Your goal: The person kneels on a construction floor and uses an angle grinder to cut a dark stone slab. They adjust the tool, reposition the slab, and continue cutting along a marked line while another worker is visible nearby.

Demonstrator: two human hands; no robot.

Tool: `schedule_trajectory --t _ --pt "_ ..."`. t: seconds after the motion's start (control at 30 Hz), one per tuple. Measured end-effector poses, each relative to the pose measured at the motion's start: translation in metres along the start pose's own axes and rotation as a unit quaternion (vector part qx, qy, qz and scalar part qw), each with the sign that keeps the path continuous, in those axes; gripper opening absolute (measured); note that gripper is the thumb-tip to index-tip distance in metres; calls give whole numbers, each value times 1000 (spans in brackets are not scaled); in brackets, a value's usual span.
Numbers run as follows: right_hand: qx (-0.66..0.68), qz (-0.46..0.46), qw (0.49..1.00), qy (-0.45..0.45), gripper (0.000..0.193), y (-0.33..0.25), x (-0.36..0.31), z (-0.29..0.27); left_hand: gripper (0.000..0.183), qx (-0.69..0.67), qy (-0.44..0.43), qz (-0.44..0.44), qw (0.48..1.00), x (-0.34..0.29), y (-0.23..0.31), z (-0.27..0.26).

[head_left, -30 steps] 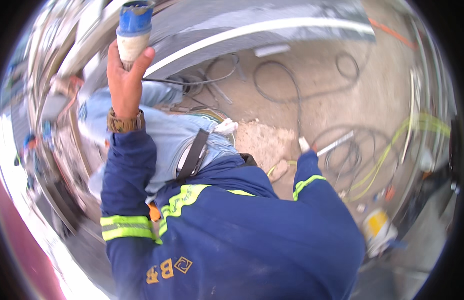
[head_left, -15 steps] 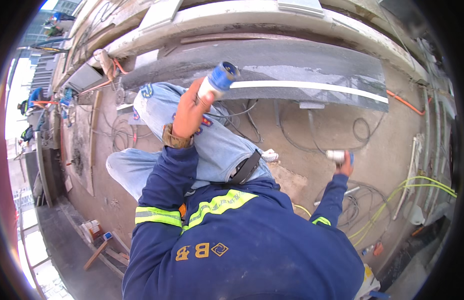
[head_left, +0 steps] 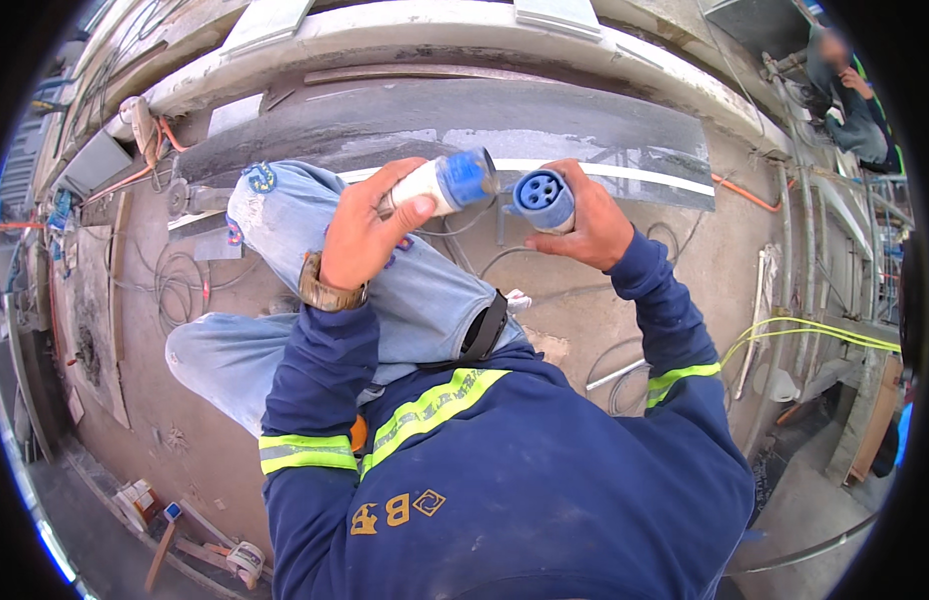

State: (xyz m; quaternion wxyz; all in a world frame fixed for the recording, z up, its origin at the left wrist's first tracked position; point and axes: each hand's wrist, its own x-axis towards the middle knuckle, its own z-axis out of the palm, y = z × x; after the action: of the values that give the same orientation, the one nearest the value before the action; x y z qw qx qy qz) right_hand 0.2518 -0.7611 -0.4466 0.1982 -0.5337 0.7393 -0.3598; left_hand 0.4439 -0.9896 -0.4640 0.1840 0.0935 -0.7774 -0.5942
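My left hand (head_left: 370, 225) is wrapped round a blue and white industrial plug (head_left: 463, 180), its blue end pointing right. Opposite it, my right hand (head_left: 600, 222) grips a blue industrial socket connector (head_left: 543, 192), whose round face with several holes is turned toward me. A small gap separates the plug from the connector. Both are held up above my bent leg (head_left: 415, 285) in light blue jeans. A dark cable (head_left: 525, 250) runs below the two hands.
A long grey slab (head_left: 625, 140) with a white strip lies beyond my hands. Cable coils (head_left: 180, 285) rest on the floor at left. Yellow-green cables (head_left: 815, 335) and metal pipes (head_left: 810, 230) are at right. Another person (head_left: 855, 110) is at the far right.
My right hand has come up from low on the right, bringing the connector close to the plug. My left hand still holds the plug. The view has shifted rightward.
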Motion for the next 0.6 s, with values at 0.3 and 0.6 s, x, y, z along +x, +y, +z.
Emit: schedule_trajectory --t 0.3,0.6 --pt "-239 -92 957 -138 86 -57 23 -45 53 180 -71 103 976 2 53 -17" --pt "-218 -109 958 -149 86 -73 23 -35 59 308 -84 171 932 -4 66 -8"
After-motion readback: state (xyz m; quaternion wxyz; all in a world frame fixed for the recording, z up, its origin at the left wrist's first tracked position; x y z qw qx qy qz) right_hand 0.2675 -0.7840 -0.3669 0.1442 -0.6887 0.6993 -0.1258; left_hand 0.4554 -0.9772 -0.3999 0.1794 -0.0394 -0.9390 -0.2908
